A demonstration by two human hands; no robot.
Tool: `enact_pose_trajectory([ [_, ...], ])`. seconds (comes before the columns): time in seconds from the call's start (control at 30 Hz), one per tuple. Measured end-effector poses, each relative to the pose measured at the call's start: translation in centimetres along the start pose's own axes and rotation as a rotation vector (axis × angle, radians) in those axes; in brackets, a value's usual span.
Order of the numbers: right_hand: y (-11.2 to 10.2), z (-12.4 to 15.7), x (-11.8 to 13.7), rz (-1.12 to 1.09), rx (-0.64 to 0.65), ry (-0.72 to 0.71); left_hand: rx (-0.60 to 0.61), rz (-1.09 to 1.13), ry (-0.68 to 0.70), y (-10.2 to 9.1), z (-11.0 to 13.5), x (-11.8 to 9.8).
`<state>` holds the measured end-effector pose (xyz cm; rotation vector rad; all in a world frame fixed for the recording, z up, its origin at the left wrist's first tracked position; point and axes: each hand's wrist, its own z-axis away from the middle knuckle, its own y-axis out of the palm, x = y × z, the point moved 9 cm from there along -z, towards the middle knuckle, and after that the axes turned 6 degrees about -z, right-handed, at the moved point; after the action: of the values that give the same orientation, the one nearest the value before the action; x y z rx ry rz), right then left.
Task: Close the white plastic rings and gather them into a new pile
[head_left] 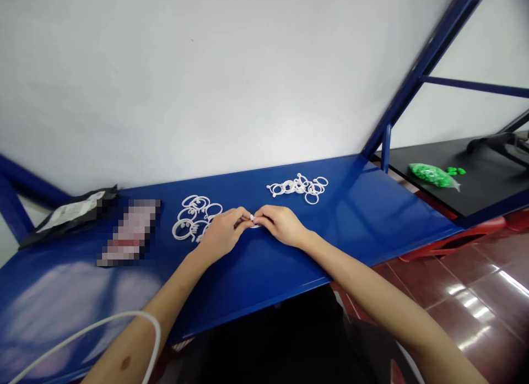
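White plastic ring (253, 221) pinched between left hand (223, 230) and right hand (281, 223).

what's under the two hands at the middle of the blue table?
Bare glossy blue metal table top lies under the left hand and right hand. Between their fingertips shows a small white plastic ring piece; most of it is covered by fingers, so its shape cannot be told.

Both hands meet at the middle of the blue table (330, 230): the left hand (223, 231) and right hand (280, 223) pinch one small white ring (253, 220) between their fingertips. A pile of white rings (194, 216) lies just beside the left hand; a second pile (300, 187) lies beyond the right. A black packet (70, 213) rests far left, and a green bag (432, 174) on the black table (475, 191) to the right.
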<state>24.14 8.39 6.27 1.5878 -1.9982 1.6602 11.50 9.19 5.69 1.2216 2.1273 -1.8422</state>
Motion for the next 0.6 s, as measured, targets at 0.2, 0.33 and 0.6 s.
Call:
enact_pose_trajectory([
  [0.2, -5.2, 0.2, -3.0, 0.32, -0.251, 0.217, -0.131, -0.42, -0.01, -3.7, -0.3, 2.7],
  [0.33, -9.0, 1.6, -5.7, 0.573, -0.313, 0.485, -0.013, -0.604, -0.069, -3.3, -0.2, 4.9],
  [0.6, -9.7, 2.5, -6.7, 0.663, -0.281, 0.595, 0.013, -0.602, -0.062, -2.3, -0.1, 4.2],
])
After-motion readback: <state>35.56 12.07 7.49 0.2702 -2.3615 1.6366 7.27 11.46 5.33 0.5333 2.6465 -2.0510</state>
